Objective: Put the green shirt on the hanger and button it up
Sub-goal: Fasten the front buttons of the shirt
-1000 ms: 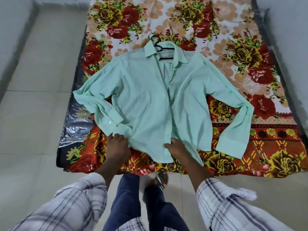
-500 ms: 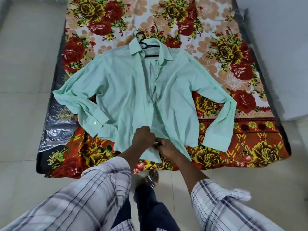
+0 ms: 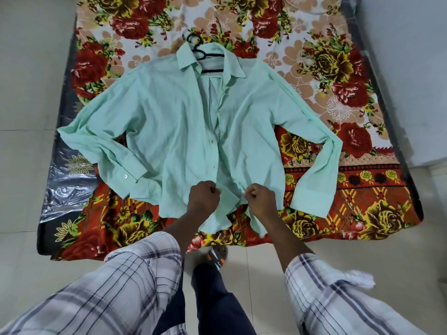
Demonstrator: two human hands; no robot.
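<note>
The mint green shirt [image 3: 169, 131] lies front up on a floral bedsheet [image 3: 338, 68], sleeves spread to both sides. A black hanger [image 3: 205, 59] sits inside the collar, its hook poking out above. The front is open from collar to hem, with small buttons visible along the left panel's edge. My left hand [image 3: 204, 197] grips the left front panel near the hem. My right hand [image 3: 260, 199] pinches the right front panel at the same height. A narrow gap of cloth lies between the two fists.
The sheet covers a low mattress on a pale tiled floor [image 3: 29, 93]. Clear plastic wrap [image 3: 65, 184] shows at the mattress's left edge. A grey wall [image 3: 416, 68] runs along the right. My foot in an orange sandal [image 3: 216, 256] stands at the mattress's near edge.
My hands went from the outer hem to the middle, met at the front opening, and now hold the two panels slightly apart. The camera has come closer.
</note>
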